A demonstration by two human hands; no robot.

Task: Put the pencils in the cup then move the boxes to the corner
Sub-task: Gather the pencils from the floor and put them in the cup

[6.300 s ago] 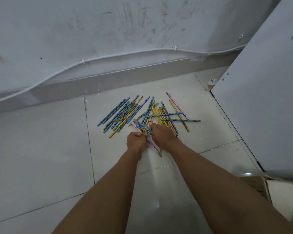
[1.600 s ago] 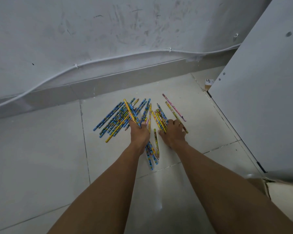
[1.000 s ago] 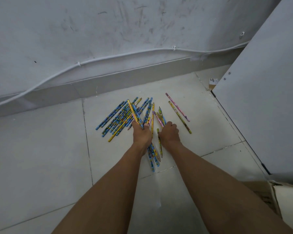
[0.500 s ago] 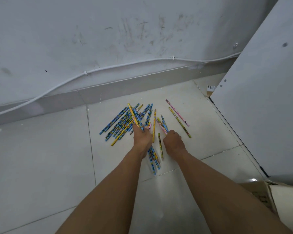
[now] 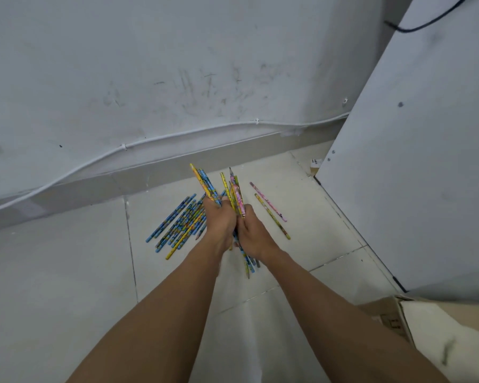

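**Grip.** Both hands are closed round pencils. My left hand (image 5: 220,221) holds a blue-and-yellow bunch (image 5: 205,183). My right hand (image 5: 251,230) holds a yellow-and-pink bunch (image 5: 236,193). The hands press together, and the bunches fan apart above them and trail out below.

**Location of remaining items.** A pile of pencils (image 5: 179,225) lies on the floor (image 5: 302,244) just left of my left hand. Two single pencils (image 5: 271,210) lie near my right hand, on its right side.

**Risks.**
- The held ends are staggered and the bunches cross. In my judgement, inner pencils may slip out at the bottom if either grip eases while I merge them.
- Reaching for more with hands this full may spill the lot.
- The round pencils on the smooth floor may roll when nudged.
- The two single ones are easy to overlook.

**Not verifiable.**
- The cup is not in view, so I cannot judge the carry.
- My fingertips are hidden under my hands.
- I cannot tell whether the lower pencil ends touch the floor.
- The pencil count is unreadable.
- A cardboard box (image 5: 390,317) is cut off at the lower right edge, and its contents are unseen.
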